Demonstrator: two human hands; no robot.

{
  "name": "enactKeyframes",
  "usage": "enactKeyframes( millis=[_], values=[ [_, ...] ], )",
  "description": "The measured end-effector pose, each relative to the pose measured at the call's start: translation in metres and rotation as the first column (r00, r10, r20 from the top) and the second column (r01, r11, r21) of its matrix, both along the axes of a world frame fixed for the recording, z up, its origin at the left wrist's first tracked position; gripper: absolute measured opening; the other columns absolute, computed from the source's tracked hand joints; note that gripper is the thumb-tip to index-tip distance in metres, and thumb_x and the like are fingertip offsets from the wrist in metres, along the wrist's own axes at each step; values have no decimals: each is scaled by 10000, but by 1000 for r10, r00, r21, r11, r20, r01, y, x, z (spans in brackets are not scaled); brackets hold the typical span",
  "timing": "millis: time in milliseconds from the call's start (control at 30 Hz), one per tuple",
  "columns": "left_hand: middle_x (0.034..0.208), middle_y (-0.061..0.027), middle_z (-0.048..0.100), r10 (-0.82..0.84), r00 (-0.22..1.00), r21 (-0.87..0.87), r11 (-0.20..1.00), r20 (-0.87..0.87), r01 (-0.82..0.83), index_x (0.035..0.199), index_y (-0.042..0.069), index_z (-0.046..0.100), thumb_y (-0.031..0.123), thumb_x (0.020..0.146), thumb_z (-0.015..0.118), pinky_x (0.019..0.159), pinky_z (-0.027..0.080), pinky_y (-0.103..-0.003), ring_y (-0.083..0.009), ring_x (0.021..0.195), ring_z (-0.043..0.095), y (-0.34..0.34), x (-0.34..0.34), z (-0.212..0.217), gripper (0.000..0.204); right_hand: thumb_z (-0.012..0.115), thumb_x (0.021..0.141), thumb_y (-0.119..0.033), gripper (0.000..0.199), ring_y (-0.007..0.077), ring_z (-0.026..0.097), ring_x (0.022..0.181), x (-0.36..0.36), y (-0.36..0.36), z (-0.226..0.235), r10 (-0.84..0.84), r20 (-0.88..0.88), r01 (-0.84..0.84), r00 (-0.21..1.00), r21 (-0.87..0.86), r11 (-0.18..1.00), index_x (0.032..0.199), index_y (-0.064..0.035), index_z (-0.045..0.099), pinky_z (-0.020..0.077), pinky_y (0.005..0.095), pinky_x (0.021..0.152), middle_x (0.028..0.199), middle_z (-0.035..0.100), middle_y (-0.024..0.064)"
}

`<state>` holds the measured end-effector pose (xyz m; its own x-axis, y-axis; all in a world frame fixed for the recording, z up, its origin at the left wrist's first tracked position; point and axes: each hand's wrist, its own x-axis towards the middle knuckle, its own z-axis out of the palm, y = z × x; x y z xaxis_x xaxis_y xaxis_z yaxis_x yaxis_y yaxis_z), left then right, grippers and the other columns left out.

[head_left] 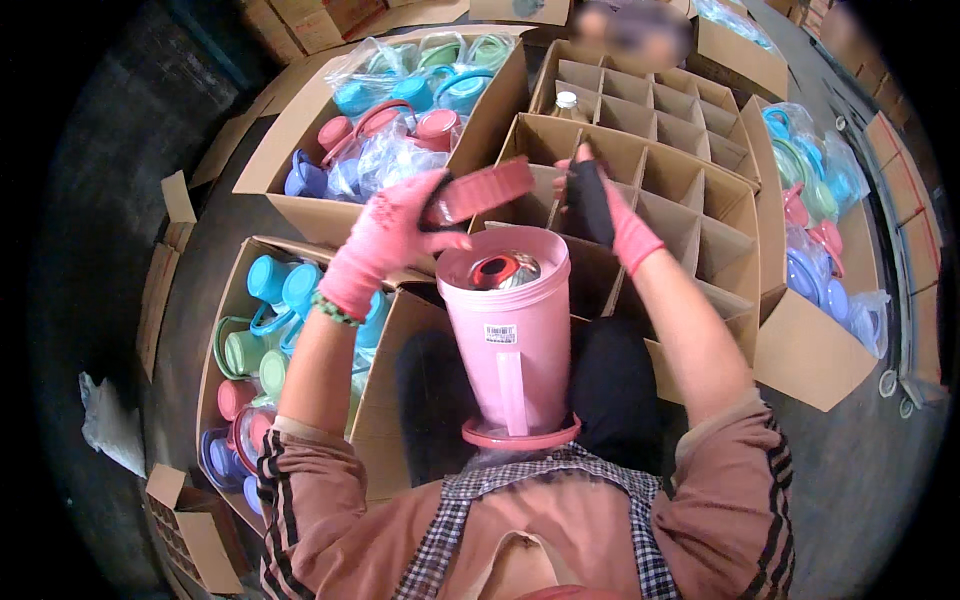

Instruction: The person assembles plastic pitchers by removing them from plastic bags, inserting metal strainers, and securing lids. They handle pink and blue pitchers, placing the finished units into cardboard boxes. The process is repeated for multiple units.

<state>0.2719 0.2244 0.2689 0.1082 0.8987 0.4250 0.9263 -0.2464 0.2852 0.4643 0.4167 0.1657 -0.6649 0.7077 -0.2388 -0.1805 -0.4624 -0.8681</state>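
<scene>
A tall pink pitcher (510, 300) with a side handle and a small white label stands upright between my knees. A shiny silver-and-red piece (505, 270) sits inside its mouth. My left hand (390, 225), in a pink glove, grips a round pink lid (485, 192) tilted on edge above the pitcher's rim. My right hand (598, 205), in a pink-and-black glove, is raised over the divided carton with its fingers apart and nothing visible in it. A darker pink ring (520, 433) surrounds the pitcher's foot.
A divided carton (745, 250) lies ahead, with another divided carton (690, 85) behind it holding a white-capped bottle (567, 105). Open boxes of coloured lidded containers stand left (375, 410), back left (275, 180) and right (800, 350). A blurred person (635, 30) is beyond.
</scene>
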Motion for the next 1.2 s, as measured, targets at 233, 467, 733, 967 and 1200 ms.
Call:
enactKeyframes(
  millis=[233,467,733,967,1200],
  values=[
    [1010,-215,525,-227,954,-138,957,198,256,1057,-37,485,427,779,516,780,427,-356,-337,906,537,-5,31,-12,542,492,812,-435,502,186,518,928,-4,-53,-6,252,-336,-341,908,-237,910,1118,-41,433,415,317,840,996,529,95],
    [1145,-154,469,36,66,-41,996,997,77,1184,-40,379,627,770,378,910,345,-333,-219,1051,462,-25,18,-89,785,488,839,-226,305,164,506,958,1,-73,3,148,-425,-222,893,-130,966,1048,-4,493,397,278,861,1022,517,86],
    [1148,-159,472,12,387,27,995,922,-95,1009,-30,520,576,808,374,894,352,-351,-226,1058,449,-36,40,-76,655,463,848,-203,352,168,490,1000,8,-79,9,238,-542,-249,806,54,967,1117,21,434,382,276,886,1075,501,100],
    [1170,-178,438,-172,775,109,985,608,133,1129,-16,414,539,630,643,974,236,-464,-364,1176,325,-59,26,-56,781,624,721,-343,618,287,442,1086,38,-85,18,256,-194,-112,947,548,829,1172,10,390,360,355,916,1175,432,173],
    [1048,-174,524,-288,930,104,957,230,271,1140,9,375,378,496,785,940,298,-459,-372,1062,442,-66,12,-53,848,758,490,-406,673,390,468,960,65,-94,53,78,170,-163,982,983,-87,942,12,486,396,425,846,998,482,191]
  ],
)
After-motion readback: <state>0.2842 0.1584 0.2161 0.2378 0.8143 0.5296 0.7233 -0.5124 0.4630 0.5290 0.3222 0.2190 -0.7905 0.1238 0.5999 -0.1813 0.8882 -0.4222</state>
